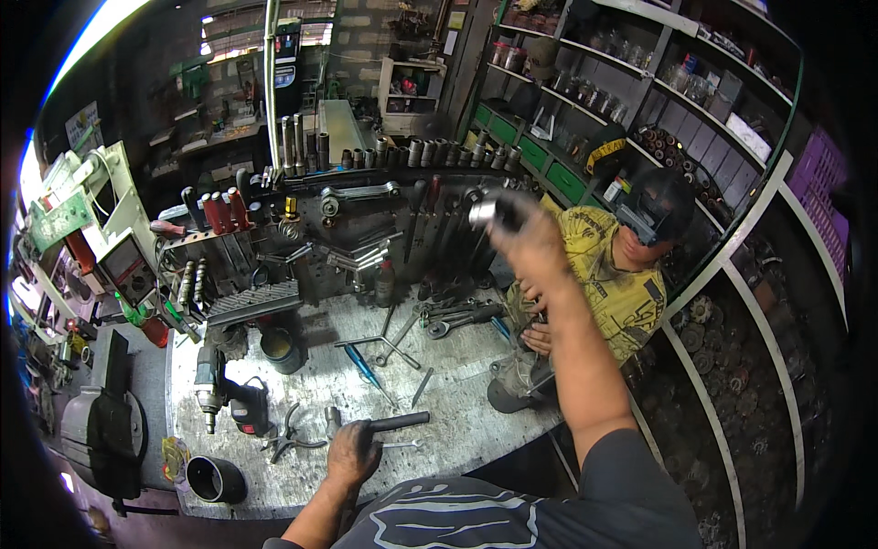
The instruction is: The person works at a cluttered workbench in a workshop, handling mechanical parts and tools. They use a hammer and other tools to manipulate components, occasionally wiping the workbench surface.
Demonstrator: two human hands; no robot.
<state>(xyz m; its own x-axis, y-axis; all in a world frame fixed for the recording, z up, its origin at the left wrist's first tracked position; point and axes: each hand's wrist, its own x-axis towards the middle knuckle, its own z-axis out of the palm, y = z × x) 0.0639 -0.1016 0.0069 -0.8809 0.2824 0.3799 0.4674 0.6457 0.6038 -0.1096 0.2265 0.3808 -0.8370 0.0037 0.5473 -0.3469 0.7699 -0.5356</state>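
My left hand (pixel 352 455) is closed round what looks like a hammer (pixel 398 422), low over the front of the metal workbench (pixel 311 384). Its dark handle sticks out to the right and its head shows left of my fingers. Raised at the right, my right hand (pixel 533 245) grips a shiny round metal part (pixel 489 212); motion blurs both, so its exact kind is unclear. Beside my left hand lie pliers (pixel 293 435) and a small wrench (pixel 404 446). A blue-handled T-shaped tool (pixel 363 366) rests farther back.
A person in a yellow shirt (pixel 604 284) stands at the right, hands by a bench vise (pixel 512 380). On the bench are a cordless impact driver (pixel 215 384), a dark cup (pixel 279 350) and a black metal ring (pixel 216 479). Sockets (pixel 416 153) line the tool rack behind.
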